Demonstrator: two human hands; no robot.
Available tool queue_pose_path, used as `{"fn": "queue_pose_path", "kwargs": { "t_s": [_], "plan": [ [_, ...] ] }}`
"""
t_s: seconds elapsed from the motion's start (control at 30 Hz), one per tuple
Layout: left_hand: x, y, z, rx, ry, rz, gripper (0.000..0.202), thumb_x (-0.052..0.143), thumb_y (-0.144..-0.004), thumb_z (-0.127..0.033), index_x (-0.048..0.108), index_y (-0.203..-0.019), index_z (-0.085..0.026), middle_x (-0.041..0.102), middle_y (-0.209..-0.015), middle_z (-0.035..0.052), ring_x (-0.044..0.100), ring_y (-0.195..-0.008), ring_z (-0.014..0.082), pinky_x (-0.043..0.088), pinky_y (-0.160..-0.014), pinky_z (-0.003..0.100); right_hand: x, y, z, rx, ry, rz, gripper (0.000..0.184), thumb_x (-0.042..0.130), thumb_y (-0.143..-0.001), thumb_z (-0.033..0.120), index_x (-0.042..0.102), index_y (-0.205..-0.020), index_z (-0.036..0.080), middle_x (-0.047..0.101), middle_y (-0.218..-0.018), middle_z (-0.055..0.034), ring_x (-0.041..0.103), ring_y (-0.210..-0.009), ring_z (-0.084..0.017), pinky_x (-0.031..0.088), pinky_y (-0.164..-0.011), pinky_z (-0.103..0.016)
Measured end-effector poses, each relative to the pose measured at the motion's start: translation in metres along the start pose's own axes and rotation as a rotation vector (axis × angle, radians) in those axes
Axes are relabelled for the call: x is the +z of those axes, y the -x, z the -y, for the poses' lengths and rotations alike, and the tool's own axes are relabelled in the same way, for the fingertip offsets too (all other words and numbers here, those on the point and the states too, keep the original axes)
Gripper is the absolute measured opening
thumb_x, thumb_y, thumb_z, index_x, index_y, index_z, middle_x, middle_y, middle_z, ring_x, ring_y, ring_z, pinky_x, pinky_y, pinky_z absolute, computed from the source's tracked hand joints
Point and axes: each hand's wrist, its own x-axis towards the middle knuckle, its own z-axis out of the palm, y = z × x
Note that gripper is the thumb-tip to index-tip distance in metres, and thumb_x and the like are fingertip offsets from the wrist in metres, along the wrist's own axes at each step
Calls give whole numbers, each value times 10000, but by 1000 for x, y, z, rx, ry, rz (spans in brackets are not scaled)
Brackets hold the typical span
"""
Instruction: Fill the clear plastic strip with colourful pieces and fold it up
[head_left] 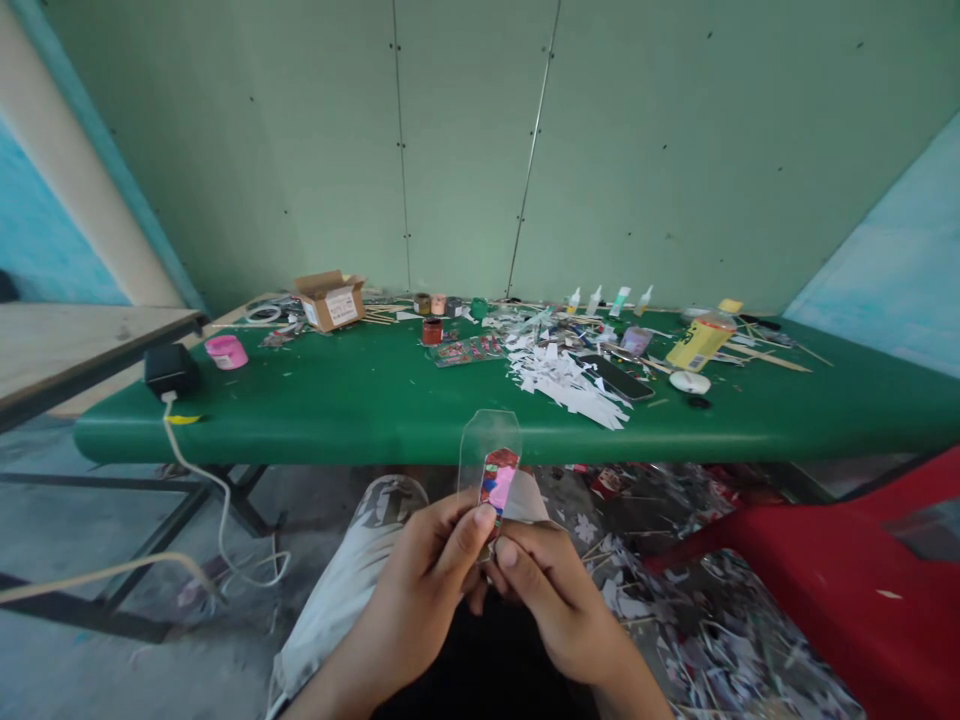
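Note:
Over my lap, my left hand (442, 560) pinches a clear plastic piece with a painted picture (498, 478) in pink, blue and reddish brown. Its thumb lies on the lower part of the picture. My right hand (547, 590) is closed just below and to the right, thumb pressed against the fingers at the piece's bottom end. What sits between those right fingertips is mostly hidden; it may be the lower edge of the same piece. The clear upper part of the plastic stands up in front of the green table edge (405, 435).
White paper scraps (574, 385), a phone (619, 378) and a yellow-labelled jar (701, 340) lie right on the table. Paint pots (433, 331), a cardboard box (330, 300), a pink jar (226, 352) and a black adapter (171, 370) stand left. A red chair (810, 540) is at right.

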Motion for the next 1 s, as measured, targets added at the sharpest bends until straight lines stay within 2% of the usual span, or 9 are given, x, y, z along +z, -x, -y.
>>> {"fn": "queue_pose_path", "kwargs": {
  "t_s": [0.13, 0.3, 0.53, 0.73, 0.87, 1.0],
  "plan": [
    [1, -3, 1, -18, 64, 19, 363, 513, -879, -482, 568, -694, -175, 399, -566, -50, 382, -458, 69, 396, -407, 172, -2, -1, 0, -8, 13, 38, 372, 344, -983, 374, 423, -650, 228, 426, -560, 31, 526, -524, -118, 464, -521, -232],
    [2, -5, -1, -39, 122, 51, 340, 517, -885, -452, 565, -705, -168, 394, -564, -61, 379, -452, 56, 403, -399, 149, -5, 0, -4, -5, 13, 63, 359, 343, -988, 354, 453, -674, 219, 500, -592, 22, 534, -531, -104, 476, -550, -224],
    [4, -7, 1, -52, 131, 12, 328, 529, -878, -450, 526, -696, -177, 316, -532, -84, 313, -437, 57, 401, -389, 152, -12, -1, -9, 29, -10, 121, 345, 367, -988, 347, 517, -713, 201, 540, -642, 11, 577, -573, -106, 473, -571, -229],
    [4, -15, 13, -23, 90, 31, 336, 513, -886, -458, 557, -712, -173, 363, -526, -75, 348, -444, 66, 450, -435, 182, -25, -2, -8, 65, 57, 164, 374, 367, -990, 357, 479, -665, 210, 547, -622, 16, 584, -632, -114, 472, -623, -234],
    [4, -17, 15, -6, 49, 11, 312, 507, -892, -435, 551, -727, -174, 415, -563, -62, 397, -466, 68, 434, -421, 166, -24, -4, -10, 63, 100, 114, 383, 361, -993, 381, 477, -674, 203, 592, -641, -2, 581, -622, -118, 457, -616, -235],
    [5, -14, 10, 14, 45, 5, 325, 505, -892, -423, 488, -676, -181, 385, -546, -72, 355, -440, 59, 401, -395, 155, -17, -4, -10, 60, 91, 67, 379, 355, -996, 386, 482, -693, 199, 573, -624, 0, 573, -604, -117, 441, -600, -230]
  ]
}}
